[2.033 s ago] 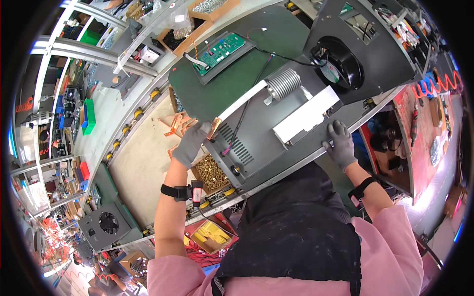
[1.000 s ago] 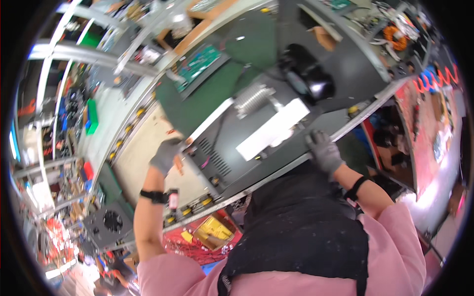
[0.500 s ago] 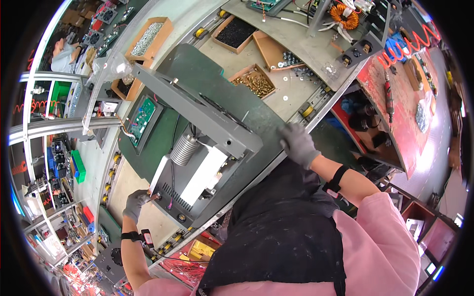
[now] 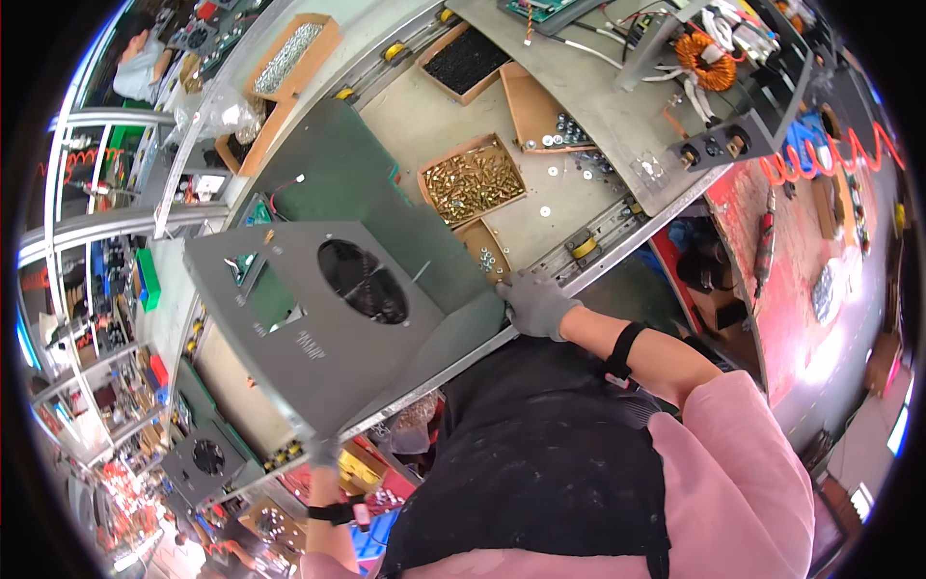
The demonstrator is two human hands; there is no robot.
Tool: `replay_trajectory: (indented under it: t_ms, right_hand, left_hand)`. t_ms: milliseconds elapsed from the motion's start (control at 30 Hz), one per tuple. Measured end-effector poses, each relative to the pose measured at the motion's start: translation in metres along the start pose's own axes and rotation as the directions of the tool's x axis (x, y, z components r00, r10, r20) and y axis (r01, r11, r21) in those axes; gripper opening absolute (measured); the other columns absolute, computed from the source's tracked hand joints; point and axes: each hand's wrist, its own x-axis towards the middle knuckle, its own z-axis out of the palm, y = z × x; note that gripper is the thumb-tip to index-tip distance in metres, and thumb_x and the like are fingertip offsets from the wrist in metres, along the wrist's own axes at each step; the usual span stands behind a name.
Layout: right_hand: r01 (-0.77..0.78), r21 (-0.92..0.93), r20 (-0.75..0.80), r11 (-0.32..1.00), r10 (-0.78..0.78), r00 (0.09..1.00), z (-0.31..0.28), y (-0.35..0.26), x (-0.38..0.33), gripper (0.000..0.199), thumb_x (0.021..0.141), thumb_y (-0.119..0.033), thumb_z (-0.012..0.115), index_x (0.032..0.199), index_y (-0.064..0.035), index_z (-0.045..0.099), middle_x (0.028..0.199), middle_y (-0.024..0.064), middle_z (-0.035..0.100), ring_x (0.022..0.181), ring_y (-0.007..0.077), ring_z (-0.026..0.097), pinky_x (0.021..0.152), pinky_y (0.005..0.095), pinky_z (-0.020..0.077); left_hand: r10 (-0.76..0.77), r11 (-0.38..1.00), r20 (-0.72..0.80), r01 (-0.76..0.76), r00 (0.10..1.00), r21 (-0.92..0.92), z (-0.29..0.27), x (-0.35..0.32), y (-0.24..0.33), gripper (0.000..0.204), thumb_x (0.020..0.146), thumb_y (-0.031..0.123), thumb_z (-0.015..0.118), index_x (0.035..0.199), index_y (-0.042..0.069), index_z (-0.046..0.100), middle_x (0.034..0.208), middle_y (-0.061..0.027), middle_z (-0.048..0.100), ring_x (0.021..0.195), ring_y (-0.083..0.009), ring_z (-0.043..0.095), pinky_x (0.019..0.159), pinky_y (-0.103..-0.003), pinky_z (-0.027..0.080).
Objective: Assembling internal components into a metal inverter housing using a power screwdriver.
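Observation:
A grey sheet-metal casing (image 4: pixel 289 386) stands turned up on the green mat (image 4: pixel 338 159), its panel with a round fan (image 4: pixel 363 281) and a cut-out facing me. My left hand (image 4: pixel 322 454), gloved in grey and blurred, grips the casing's lower near corner; its fingers are partly hidden by the edge. My right hand (image 4: pixel 536 304), also gloved, lies at the mat's right corner with its fingers stretched out, beside a small cardboard tray of nuts (image 4: pixel 484 253). The circuit board (image 4: pixel 256 210) lies mostly hidden behind the casing.
Beyond the mat are a box of brass-coloured screws (image 4: pixel 473 183), a box of black screws (image 4: pixel 467 66) and a tray of silver screws (image 4: pixel 289 60). A grey plate (image 4: pixel 579 87) carries an assembly with an orange coil (image 4: pixel 705 62). A red bench (image 4: pixel 801 261) stands at right.
The casing has swung up and round, so its fan panel now faces me and its inside is hidden. My left hand has moved nearer with it; my right hand has shifted left along the mat.

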Motion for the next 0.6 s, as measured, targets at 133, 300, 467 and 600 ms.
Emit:
replay_trajectory:
  t_ms: [133,300,467,600]
  right_hand:
    - [0.058,0.473,-0.374,0.879,0.141,0.916,-0.001,0.075,-0.029,0.029,0.080,-0.016,0.056,0.109,-0.0080,0.059,0.104,0.0138,0.062,0.098,0.0303,0.059,0.085,0.0378,0.0469]
    - [-0.366,0.317,-0.836,0.875,0.440,0.328,-0.035,0.256,-0.136,0.028,0.079,-0.017,0.062,0.106,-0.0115,0.061,0.105,0.0128,0.059,0.098,0.0306,0.056,0.088,0.0384,0.0448]
    - [-0.898,0.359,-0.627,0.253,0.779,-0.031,-0.042,0.353,-0.211,0.067,0.078,-0.052,0.059,0.134,-0.0199,0.040,0.129,0.0170,0.042,0.117,0.0394,0.040,0.095,0.0487,0.0367]
    - [-0.950,0.199,-0.608,0.240,0.791,0.073,-0.030,0.378,-0.223,0.074,0.076,-0.054,0.061,0.137,-0.0199,0.036,0.129,0.0197,0.040,0.115,0.0411,0.041,0.092,0.0489,0.0396]
  left_hand:
    - [0.016,0.931,0.457,-0.179,0.889,0.317,0.106,-0.061,0.044,0.020,0.082,0.021,0.064,0.088,0.003,0.065,0.080,-0.0101,0.067,0.075,-0.0193,0.062,0.068,-0.033,0.047]
    - [0.432,0.825,0.459,-0.546,0.776,0.147,0.233,-0.047,0.131,0.025,0.084,0.025,0.055,0.103,0.009,0.060,0.100,-0.0139,0.059,0.091,-0.0329,0.059,0.077,-0.040,0.048]
    - [0.375,0.771,0.315,-0.482,0.872,0.416,0.314,0.018,0.178,0.030,0.083,0.024,0.055,0.111,0.012,0.055,0.113,-0.0158,0.051,0.096,-0.0350,0.058,0.081,-0.045,0.048]
    - [0.335,0.601,0.472,-0.571,0.815,0.559,0.336,0.039,0.188,0.034,0.081,0.020,0.056,0.114,0.011,0.054,0.115,-0.0187,0.049,0.094,-0.0373,0.058,0.082,-0.045,0.048]
